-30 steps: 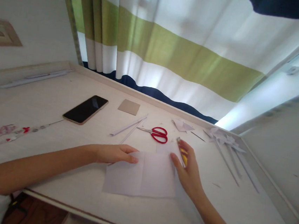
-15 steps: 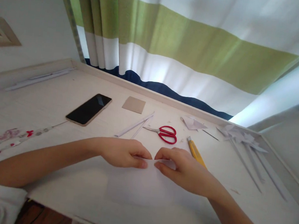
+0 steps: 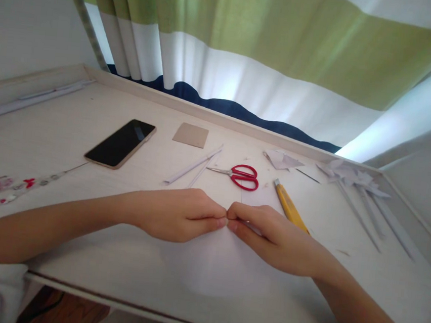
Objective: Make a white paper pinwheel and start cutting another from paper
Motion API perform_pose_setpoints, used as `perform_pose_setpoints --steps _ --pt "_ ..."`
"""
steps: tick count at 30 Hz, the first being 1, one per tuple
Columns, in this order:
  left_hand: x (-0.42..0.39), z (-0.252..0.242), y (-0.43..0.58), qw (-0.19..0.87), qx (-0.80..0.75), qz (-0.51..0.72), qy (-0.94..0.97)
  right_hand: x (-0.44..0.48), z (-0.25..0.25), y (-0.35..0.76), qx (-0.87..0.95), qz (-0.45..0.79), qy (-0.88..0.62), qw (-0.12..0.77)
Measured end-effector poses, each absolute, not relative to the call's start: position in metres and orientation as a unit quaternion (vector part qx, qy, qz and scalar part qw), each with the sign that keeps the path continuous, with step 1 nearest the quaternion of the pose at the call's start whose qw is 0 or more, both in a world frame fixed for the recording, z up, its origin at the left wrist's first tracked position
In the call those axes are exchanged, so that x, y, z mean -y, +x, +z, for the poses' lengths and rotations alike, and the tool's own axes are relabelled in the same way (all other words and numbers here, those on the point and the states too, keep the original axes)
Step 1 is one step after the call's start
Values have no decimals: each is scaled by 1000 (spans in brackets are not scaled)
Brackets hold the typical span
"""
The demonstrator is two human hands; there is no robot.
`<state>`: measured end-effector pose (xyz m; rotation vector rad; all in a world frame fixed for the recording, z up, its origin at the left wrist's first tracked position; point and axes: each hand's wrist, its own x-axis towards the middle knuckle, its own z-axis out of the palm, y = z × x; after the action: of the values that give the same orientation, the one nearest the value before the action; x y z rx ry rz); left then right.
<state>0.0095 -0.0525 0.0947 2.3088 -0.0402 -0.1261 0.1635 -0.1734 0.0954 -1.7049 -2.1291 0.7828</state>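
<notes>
A sheet of white paper [image 3: 213,265] hangs toward me below my fingertips, its outline faint against the white table. My left hand [image 3: 183,215] pinches its upper edge between thumb and index finger. Right beside it, fingertips touching, my right hand [image 3: 269,232] pinches the same edge. Just beyond the hands lie red-handled scissors [image 3: 244,177], blades pointing left. A yellow utility knife [image 3: 290,207] rests behind my right hand. Two thin rolled paper sticks [image 3: 195,168] lie left of the scissors.
A phone [image 3: 121,143] lies at the left, with a beaded strap [image 3: 26,186]. Behind sits a brown cardboard square [image 3: 190,135]. Paper pinwheels [image 3: 354,180] on sticks lie at the right, near a folded paper piece [image 3: 284,160]. A raised rim [image 3: 204,115] borders the table's back.
My two hands have come together until their fingertips touch, still gripping the paper's edge. The paper now looks bent. The view has tilted downward slightly.
</notes>
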Motion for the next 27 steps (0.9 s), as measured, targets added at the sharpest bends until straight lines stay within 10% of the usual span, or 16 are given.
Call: perform_pose_setpoints --steps 27 --pt "56 90 9 461 -3 20 887 176 94 161 651 349 -581 342"
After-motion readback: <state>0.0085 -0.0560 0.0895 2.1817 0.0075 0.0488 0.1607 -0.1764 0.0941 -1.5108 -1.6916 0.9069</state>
